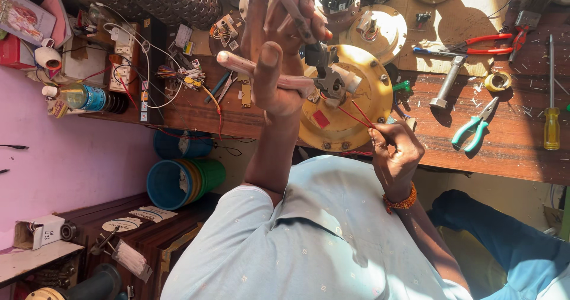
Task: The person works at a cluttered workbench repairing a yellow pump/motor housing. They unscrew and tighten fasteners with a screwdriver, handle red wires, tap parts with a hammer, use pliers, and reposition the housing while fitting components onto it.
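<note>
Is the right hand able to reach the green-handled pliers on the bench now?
Probably yes: only bare bench lies between the right hand and the green-handled pliers, but its fingers pinch the red wires.

Green pliers [476,128] (beside yellow screwdriver [551,128])

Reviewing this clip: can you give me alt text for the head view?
The left hand grips pink-handled pliers over the middle of a round yellow motor housing, while the right hand pinches red wires leading from it. Hand tools lie on the wooden bench.
</note>
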`<state>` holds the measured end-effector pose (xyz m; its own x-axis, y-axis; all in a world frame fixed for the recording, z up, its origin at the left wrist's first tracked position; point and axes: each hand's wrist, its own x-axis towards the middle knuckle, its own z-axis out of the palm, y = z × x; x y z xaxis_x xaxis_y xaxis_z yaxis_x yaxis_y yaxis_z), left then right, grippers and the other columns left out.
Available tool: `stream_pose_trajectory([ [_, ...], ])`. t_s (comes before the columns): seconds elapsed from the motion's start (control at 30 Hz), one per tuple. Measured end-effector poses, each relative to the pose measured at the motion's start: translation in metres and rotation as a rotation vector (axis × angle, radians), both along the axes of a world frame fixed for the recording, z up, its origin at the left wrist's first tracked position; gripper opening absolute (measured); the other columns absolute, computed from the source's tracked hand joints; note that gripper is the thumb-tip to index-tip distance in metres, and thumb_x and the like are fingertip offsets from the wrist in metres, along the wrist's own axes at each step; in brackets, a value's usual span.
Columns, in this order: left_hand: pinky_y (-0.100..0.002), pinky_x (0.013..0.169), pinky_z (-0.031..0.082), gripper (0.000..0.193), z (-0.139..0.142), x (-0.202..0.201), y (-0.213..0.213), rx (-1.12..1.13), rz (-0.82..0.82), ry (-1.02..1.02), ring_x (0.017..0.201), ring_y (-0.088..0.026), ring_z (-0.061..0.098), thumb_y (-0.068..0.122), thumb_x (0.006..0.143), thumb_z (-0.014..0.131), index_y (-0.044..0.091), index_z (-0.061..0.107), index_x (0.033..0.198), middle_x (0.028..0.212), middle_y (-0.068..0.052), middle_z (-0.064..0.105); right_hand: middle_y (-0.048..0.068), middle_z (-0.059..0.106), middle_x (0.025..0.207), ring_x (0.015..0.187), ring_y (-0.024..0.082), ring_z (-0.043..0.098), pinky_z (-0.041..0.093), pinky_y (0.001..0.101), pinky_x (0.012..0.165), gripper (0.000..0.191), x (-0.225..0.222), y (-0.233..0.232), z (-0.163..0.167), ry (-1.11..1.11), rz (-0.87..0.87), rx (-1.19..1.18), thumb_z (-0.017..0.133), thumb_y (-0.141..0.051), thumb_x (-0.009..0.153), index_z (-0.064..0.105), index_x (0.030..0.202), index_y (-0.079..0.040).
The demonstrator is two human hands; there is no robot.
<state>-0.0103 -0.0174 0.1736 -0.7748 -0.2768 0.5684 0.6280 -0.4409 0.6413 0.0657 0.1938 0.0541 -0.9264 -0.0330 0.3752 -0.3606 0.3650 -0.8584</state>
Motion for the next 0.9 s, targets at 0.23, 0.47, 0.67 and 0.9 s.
stream_pose_trajectory([
  [0.23, -0.035, 0.086, 0.055, 0.091, 0.005, 0.011, -0.003, -0.012, -0.007, -0.015, 0.097, -0.023, 0.062, 0.05, 0.096, 0.065, -0.004, 0.027, 0.159, 0.117, -0.02, 0.057, 0.011, 0.068, 0.086, 0.071, 0.014, 0.063, 0.048, 0.0274, 0.062, 0.009, 0.009, -0.001, -0.004, 0.005, 0.033, 0.022, 0.078, -0.002, 0.095, 0.071, 0.097, 0.002],
  [0.47, -0.035, 0.089, 0.055, 0.095, 0.001, 0.018, -0.005, -0.001, -0.012, -0.024, 0.1, -0.023, 0.063, 0.051, 0.093, 0.069, -0.005, 0.027, 0.157, 0.12, -0.019, 0.058, 0.011, 0.072, 0.088, 0.068, 0.012, 0.065, 0.05, 0.0262, 0.063, 0.01, 0.014, -0.005, -0.004, -0.003, 0.073, 0.035, 0.08, -0.002, 0.093, 0.072, 0.097, 0.001],
  [0.67, -0.035, 0.088, 0.056, 0.099, -0.001, 0.02, -0.008, 0.084, -0.065, -0.023, 0.099, -0.024, 0.065, 0.047, 0.09, 0.073, -0.006, 0.026, 0.159, 0.124, -0.02, 0.058, 0.008, 0.07, 0.08, 0.063, 0.009, 0.06, 0.046, 0.0234, 0.06, 0.009, 0.016, -0.005, 0.002, -0.062, 0.101, -0.018, 0.079, -0.003, 0.094, 0.071, 0.094, 0.002],
  [0.9, -0.035, 0.088, 0.056, 0.1, -0.002, 0.024, -0.013, 0.123, -0.117, -0.037, 0.098, -0.023, 0.065, 0.047, 0.091, 0.074, -0.008, 0.023, 0.159, 0.12, -0.02, 0.057, 0.007, 0.066, 0.077, 0.062, 0.007, 0.055, 0.044, 0.0228, 0.059, 0.008, 0.019, -0.005, 0.011, -0.12, 0.122, -0.038, 0.078, -0.002, 0.093, 0.072, 0.097, 0.003],
])
